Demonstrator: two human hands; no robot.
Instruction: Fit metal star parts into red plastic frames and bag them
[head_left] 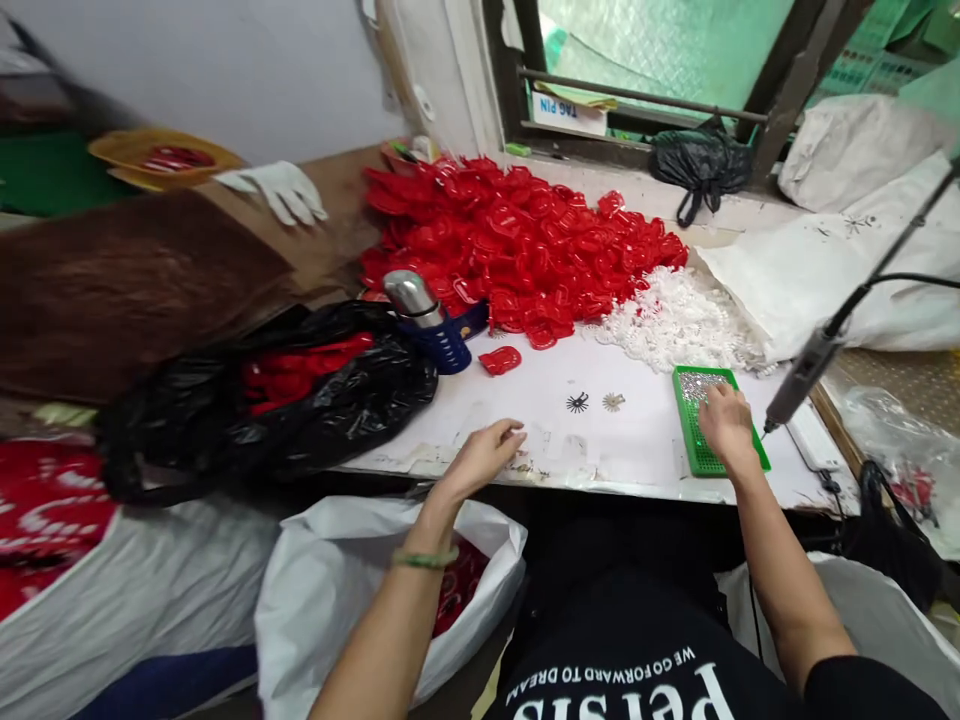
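Note:
My left hand (486, 455) hovers at the table's front edge, fingers loosely curled and apart, with nothing in it. My right hand (724, 420) is over a green tray (703, 463) of small silvery metal pieces (697, 385), its fingers pinched together; what they hold, if anything, is hidden. Between the hands lie a black spoked piece (577, 403) and a pale spoked piece (613, 402). One red plastic part (500, 360) rests farther left. Beside the tray hangs an electric screwdriver (804, 375), tip down.
Red parts (517, 240) are heaped at the back, next to a pile of white pieces (675, 322). A flask (424, 315) in a blue holder and a black bag (337, 400) stand left. A white power strip (814, 437) lies right. Open sacks (322, 600) sit below the edge.

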